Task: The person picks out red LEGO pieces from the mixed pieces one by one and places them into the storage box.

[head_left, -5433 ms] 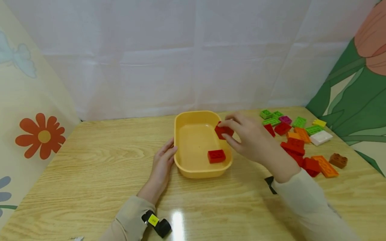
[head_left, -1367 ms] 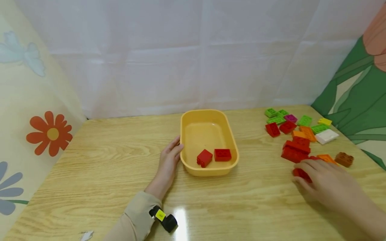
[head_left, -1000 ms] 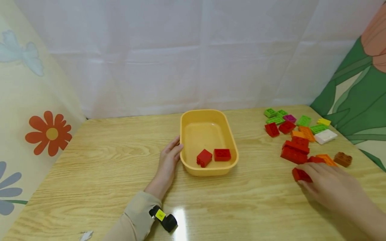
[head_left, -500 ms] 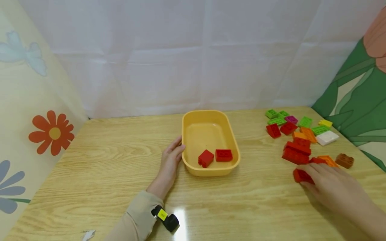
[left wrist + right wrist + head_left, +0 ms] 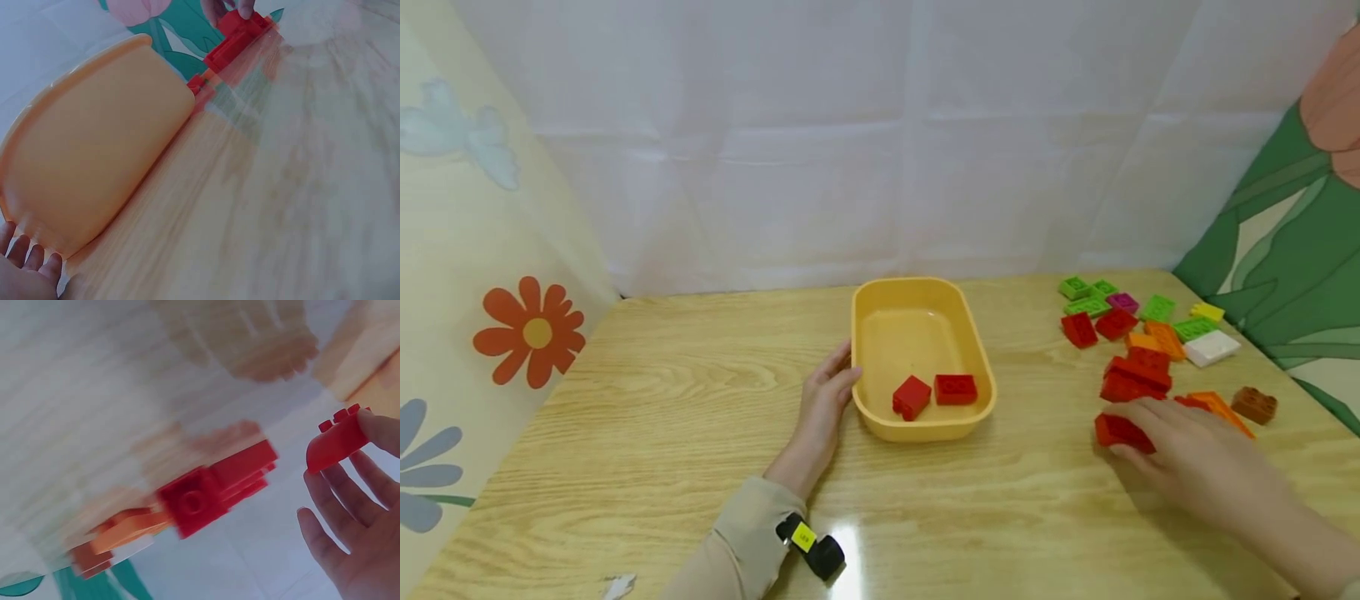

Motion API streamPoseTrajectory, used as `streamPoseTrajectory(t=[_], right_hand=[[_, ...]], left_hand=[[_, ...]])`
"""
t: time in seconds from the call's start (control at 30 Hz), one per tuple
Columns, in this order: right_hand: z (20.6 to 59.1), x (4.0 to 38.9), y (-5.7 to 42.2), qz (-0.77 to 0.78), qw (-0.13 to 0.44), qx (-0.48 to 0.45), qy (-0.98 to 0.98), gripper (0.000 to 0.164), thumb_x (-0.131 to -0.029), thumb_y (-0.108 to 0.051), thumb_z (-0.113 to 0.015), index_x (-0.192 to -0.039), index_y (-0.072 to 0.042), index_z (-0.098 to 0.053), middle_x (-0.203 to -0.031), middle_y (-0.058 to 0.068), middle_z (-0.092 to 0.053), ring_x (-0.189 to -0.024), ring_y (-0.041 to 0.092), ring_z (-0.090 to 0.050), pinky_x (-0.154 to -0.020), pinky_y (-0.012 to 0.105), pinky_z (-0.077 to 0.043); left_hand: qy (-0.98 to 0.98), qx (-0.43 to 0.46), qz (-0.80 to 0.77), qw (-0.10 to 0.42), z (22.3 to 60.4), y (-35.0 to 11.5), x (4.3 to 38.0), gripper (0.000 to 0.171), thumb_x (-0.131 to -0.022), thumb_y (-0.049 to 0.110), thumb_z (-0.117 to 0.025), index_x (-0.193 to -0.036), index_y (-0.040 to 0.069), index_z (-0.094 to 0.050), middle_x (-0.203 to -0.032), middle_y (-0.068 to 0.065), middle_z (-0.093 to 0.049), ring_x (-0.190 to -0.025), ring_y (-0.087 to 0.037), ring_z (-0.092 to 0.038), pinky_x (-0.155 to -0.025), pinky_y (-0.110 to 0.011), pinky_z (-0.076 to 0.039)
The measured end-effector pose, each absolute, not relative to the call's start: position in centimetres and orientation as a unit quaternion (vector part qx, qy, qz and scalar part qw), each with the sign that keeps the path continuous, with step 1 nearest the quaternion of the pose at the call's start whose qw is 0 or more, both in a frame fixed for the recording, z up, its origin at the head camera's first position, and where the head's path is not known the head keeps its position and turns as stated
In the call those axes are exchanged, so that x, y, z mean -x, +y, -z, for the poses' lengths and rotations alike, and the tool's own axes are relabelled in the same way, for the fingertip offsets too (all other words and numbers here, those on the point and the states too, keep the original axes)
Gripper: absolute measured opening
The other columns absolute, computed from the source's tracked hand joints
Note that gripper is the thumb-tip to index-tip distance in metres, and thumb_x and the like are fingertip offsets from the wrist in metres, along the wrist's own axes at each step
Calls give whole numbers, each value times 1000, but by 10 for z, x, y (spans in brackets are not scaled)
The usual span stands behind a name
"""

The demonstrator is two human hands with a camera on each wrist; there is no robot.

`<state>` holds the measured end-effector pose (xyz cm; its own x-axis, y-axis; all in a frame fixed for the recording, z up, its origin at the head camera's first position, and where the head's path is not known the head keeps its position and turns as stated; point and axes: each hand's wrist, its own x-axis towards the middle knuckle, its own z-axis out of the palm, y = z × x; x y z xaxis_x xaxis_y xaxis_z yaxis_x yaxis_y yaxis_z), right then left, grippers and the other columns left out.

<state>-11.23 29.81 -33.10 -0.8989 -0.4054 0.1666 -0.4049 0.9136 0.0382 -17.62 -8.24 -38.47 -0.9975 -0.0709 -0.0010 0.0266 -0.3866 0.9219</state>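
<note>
A yellow rectangular tray [image 5: 925, 432] stands on the table, with two red toy building bricks [image 5: 955, 389] lying inside near its front. My left hand [image 5: 820, 408] rests against the tray's left wall, with the thumb at the rim; in the left wrist view the fingertips touch the outer wall. Right of the tray, my right hand [image 5: 1195, 454] pinches a red building brick [image 5: 1122, 433] just off the pile. Studs and a curved side show on this brick [image 5: 337, 444] in the right wrist view, between thumb and fingertips. The hand partly covers it in the head view.
Loose bricks lie at the table's right: a red stack [image 5: 1135, 379], orange plates [image 5: 1221, 410], a brown brick [image 5: 1255, 404], a white piece [image 5: 1212, 347], and several green bricks [image 5: 1086, 307] farther back. A white paper scrap [image 5: 619, 587] lies at front left.
Earlier, my right hand put a second red brick into the tray and returned to the pile. Now it has shifted slightly left, carrying another red brick. My left hand stays at the tray.
</note>
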Motion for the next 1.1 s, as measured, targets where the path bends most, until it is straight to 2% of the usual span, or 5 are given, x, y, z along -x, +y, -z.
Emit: streamPoseTrajectory(t=[0.23, 0.43, 0.63, 0.9, 1.1], right_hand=[[318, 115, 273, -36, 114, -226, -967, 48, -79, -28, -83, -119, -6, -67, -111, 18, -68, -97, 39, -65, -79, 60, -52], [307, 123, 252, -42, 119, -235, -964, 46, -80, -26, -82, -120, -9, -66, -110, 13, -69, -97, 35, -65, -79, 57, -53], [302, 130, 234, -31, 149, -256, -955, 45, -79, -26, -83, -117, -7, -67, -108, 12, -69, -94, 32, -65, -77, 53, -55], [299, 139, 211, -56, 181, -274, -943, 43, -81, -25, -82, -117, -7, -67, -109, 11, -69, -93, 32, -66, -76, 52, -55], [300, 144, 196, -77, 207, -295, -930, 43, -80, -22, -83, -118, -7, -66, -107, 10, -69, -95, 31, -65, -79, 51, -55]], left_hand=[[-549, -10, 835, 39, 385, -83, 177, 59, -87, -2, -54, -144, -10, -42, -150, -24, -40, -140, -31, -38, -111, -34, -35], [-541, -13, 840, 40, 386, -85, 176, 59, -87, -3, -53, -144, -10, -42, -149, -26, -41, -138, -33, -39, -107, -32, -40], [-531, -5, 846, 41, 388, -84, 175, 58, -87, -5, -51, -144, -11, -40, -149, -28, -39, -138, -35, -39, -103, -27, -43], [-549, -12, 834, 60, 387, -82, 175, 57, -85, -5, -53, -141, -12, -44, -142, -28, -48, -123, -26, -54, -90, -21, -49], [-529, -1, 847, 56, 389, -81, 175, 60, -82, -7, -50, -140, -17, -40, -143, -28, -47, -128, -26, -49, -98, -25, -46]])
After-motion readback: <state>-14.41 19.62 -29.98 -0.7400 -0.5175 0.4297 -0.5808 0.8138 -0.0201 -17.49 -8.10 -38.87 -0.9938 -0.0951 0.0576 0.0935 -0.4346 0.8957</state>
